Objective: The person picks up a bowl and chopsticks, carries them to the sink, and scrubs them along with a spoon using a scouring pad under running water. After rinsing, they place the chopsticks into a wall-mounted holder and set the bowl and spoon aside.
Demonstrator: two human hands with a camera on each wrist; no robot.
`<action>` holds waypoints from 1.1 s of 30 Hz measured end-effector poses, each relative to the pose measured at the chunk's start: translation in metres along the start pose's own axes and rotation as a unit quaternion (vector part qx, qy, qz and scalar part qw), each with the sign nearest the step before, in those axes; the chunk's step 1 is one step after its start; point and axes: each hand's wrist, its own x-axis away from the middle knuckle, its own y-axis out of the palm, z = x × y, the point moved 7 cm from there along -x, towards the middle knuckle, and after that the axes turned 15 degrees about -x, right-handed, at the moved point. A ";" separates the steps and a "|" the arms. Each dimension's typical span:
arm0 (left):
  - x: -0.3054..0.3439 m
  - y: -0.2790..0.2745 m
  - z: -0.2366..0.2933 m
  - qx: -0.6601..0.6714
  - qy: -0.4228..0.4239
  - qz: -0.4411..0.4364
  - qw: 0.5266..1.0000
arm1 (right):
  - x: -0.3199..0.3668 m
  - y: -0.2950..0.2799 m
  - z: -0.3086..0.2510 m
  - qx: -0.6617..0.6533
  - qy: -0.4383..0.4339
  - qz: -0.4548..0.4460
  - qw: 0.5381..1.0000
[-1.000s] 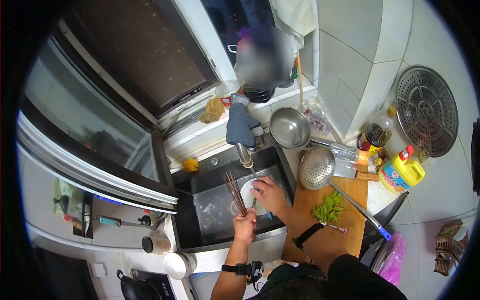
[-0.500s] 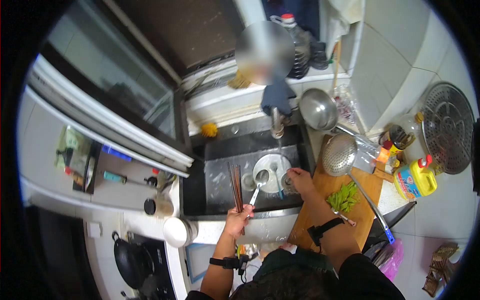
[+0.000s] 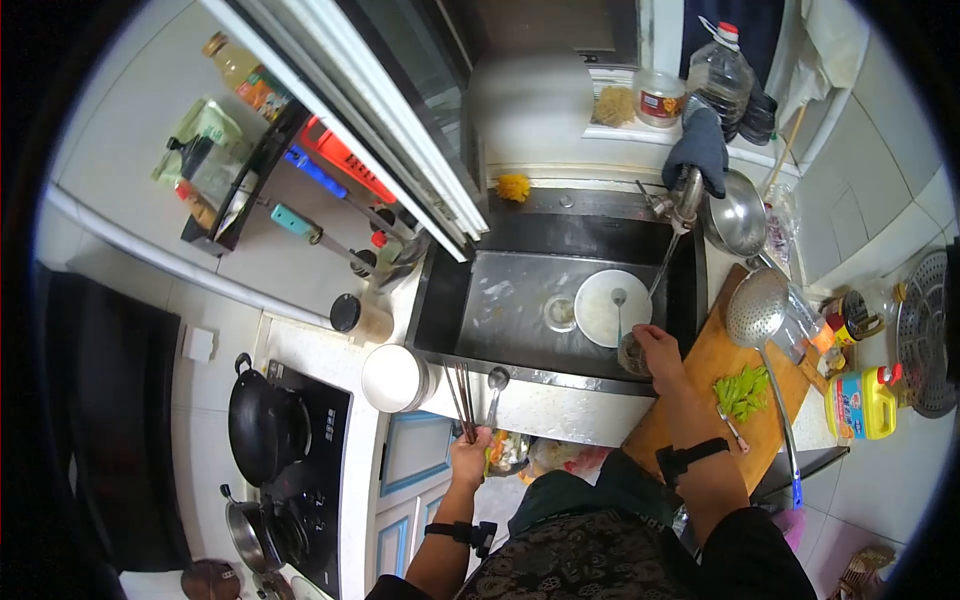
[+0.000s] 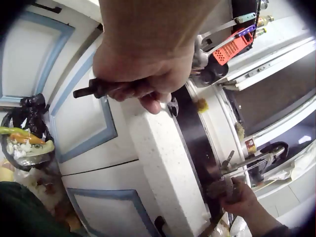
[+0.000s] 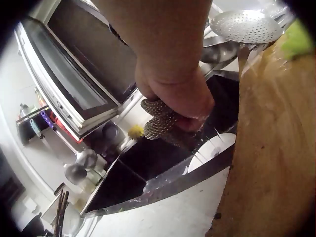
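My left hand (image 3: 468,456) grips a bundle of dark chopsticks (image 3: 461,392) and a metal spoon (image 3: 497,380), at the counter's front edge left of the sink. In the left wrist view the chopsticks' ends (image 4: 87,91) stick out of the fist. My right hand (image 3: 661,357) holds a mesh scouring pad (image 3: 631,354) over the sink's front right. The pad (image 5: 159,121) bulges out from the fingers in the right wrist view. A white dish (image 3: 596,315) lies in the black sink (image 3: 500,345) with another spoon (image 3: 619,300) in it. Water runs from the faucet (image 3: 686,205).
A stack of white bowls (image 3: 392,380) and a dark-lidded jar (image 3: 362,318) stand left of the sink. To its right, a cutting board (image 3: 700,420) bears chopped greens (image 3: 742,392), a knife (image 3: 735,432) and a skimmer (image 3: 757,308). A wok (image 3: 262,420) sits on the stove.
Both hands were together over the sink. My left hand has since moved left to the counter edge with the chopsticks and spoon; my right hand has drawn apart to the right. The head view has turned left.
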 end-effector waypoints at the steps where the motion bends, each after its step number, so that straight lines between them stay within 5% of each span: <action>1: -0.001 -0.002 0.000 -0.013 0.001 0.004 1.000 | 0.002 0.002 -0.001 0.001 0.000 0.000 1.000; 14: -0.015 -0.013 -0.014 -0.156 0.095 0.105 0.978 | 0.011 0.000 0.000 -0.036 0.004 -0.005 0.999; 20: -0.013 -0.012 -0.013 -0.178 0.090 0.105 0.974 | 0.050 0.050 -0.015 0.180 -0.090 -0.024 0.979; 22: -0.001 -0.015 0.005 -0.199 0.102 0.119 0.967 | 0.056 0.081 0.018 0.249 -0.247 -0.113 0.930; 26: 0.008 -0.025 0.013 -0.237 0.123 0.158 0.951 | 0.118 0.157 0.065 0.414 -0.330 -0.339 0.778; 30: 0.026 -0.044 0.024 -0.278 0.142 0.201 0.928 | 0.105 0.166 0.089 0.535 -0.404 -0.356 0.651; 32: 0.040 -0.051 0.034 -0.296 0.141 0.196 0.924 | 0.040 0.143 0.083 0.612 -0.316 -0.209 0.694; 33: 0.045 -0.050 0.041 -0.322 0.131 0.163 0.923 | 0.015 0.126 0.061 0.568 -0.248 -0.168 0.766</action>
